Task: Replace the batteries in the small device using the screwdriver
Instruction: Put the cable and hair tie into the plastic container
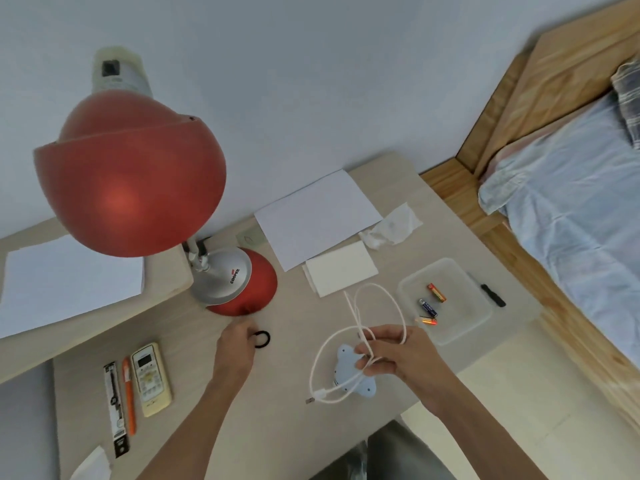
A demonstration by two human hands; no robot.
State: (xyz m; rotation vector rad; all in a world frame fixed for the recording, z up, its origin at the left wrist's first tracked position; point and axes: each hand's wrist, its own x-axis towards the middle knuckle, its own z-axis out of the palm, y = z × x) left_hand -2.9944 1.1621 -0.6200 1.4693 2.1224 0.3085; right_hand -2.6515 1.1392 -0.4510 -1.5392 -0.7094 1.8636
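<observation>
We note the right hand [391,355] clamped on the white cable [381,299] above the blue device [349,368], near right on the worktop [270,410]. The left hand [235,348] pinches a black ring [262,339]. Batteries [429,306] lie in the tray [474,306].

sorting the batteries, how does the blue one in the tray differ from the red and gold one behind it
The blue battery has a dark blue wrap with a silver end; the red and gold battery is red and gold. The blue battery lies nearer the person, the red and gold battery farther back. Both lie flat, slanted alike, in the clear tray.
</observation>
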